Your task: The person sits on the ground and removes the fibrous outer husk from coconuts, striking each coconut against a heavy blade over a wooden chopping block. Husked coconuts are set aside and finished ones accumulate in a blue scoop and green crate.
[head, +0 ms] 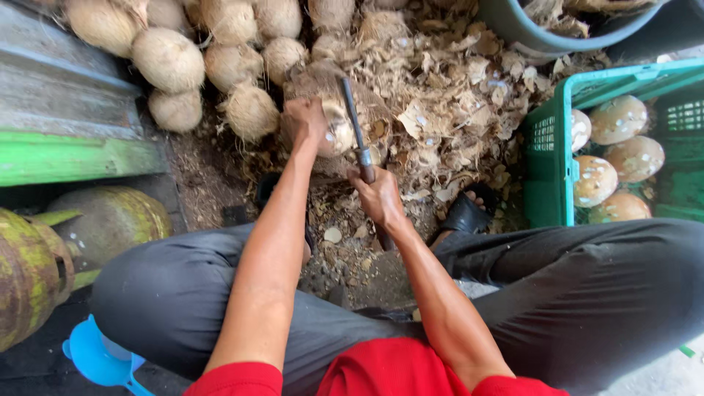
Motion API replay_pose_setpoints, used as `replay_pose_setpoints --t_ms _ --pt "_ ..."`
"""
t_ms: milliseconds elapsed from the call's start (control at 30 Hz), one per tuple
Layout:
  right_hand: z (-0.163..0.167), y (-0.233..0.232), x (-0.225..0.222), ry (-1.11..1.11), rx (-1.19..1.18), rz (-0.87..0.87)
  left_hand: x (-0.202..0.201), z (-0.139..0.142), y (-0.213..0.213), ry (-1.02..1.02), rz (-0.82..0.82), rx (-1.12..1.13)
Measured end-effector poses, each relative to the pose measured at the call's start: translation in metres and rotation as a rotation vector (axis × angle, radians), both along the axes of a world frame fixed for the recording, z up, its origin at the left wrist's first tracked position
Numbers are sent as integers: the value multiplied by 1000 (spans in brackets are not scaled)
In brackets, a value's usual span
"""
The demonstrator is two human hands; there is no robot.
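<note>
Coconut (339, 125) is sitting on the ground at the top centre of the head view, right at the edge of the husk pile (447, 103), and the left hand (304, 121) is pressing against its left side, grip wrapped closed over the shell, holding it steady. Shell is looking pale tan and partly stripped, a smooth lighter patch showing on the near face, ragged brown fibre hanging on around the top and right. The blade (353, 117) is lying across the coconut's right face, dark and narrow, tip pointing away from the person. The right hand (378, 196) is gripping the handle just below the coconut, fist closed tight on it, well nearer the body than the left. Both forearms are reaching out between the knees in dark trousers (587, 286), red shirt hem showing at the bottom edge. Loose husk chips are covering the ground under and right of the coconut. A heap of fibrous unpeeled coconuts (198, 59) is lying to the upper left, just beside it. A green plastic crate (548, 169) is standing to the right, holding cleaned pale nuts (620, 121). A grey tub (528, 33) is sitting at the top right. Green-yellow rounded objects (44, 249) are lying at the left; a blue plastic item (99, 359) at the lower left.
</note>
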State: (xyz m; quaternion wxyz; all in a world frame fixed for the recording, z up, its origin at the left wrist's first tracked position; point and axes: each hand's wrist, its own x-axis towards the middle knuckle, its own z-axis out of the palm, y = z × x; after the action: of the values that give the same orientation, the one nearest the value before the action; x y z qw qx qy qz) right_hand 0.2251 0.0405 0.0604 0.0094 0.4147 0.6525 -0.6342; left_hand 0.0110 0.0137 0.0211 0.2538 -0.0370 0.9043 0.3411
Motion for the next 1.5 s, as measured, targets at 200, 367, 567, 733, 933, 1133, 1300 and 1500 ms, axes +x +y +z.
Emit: replay_pose_setpoints --t_ms 200,367,567,733,933,1133,1300,1500 --pt "0 0 3 296 211 -97 3 1 -5 41 -9 -28" --pt "4 5 3 -71 -69 -18 6 -4 -6 72 -73 16" --pt "0 -1 4 422 -4 -148 -1 -8 -3 71 -31 -64" --pt "-3 0 4 21 -119 -13 2 -9 -5 82 -52 -5" --pt "-4 2 10 269 199 -93 3 -11 -6 109 -59 -49" --pt "-15 5 7 -170 -12 71 0 -18 -10 181 -139 -3" --pt "3 19 1 77 94 -18 -7 -19 -5 263 -149 39" --pt "25 26 7 -17 -140 -118 -10 -27 -45 171 -367 -38"
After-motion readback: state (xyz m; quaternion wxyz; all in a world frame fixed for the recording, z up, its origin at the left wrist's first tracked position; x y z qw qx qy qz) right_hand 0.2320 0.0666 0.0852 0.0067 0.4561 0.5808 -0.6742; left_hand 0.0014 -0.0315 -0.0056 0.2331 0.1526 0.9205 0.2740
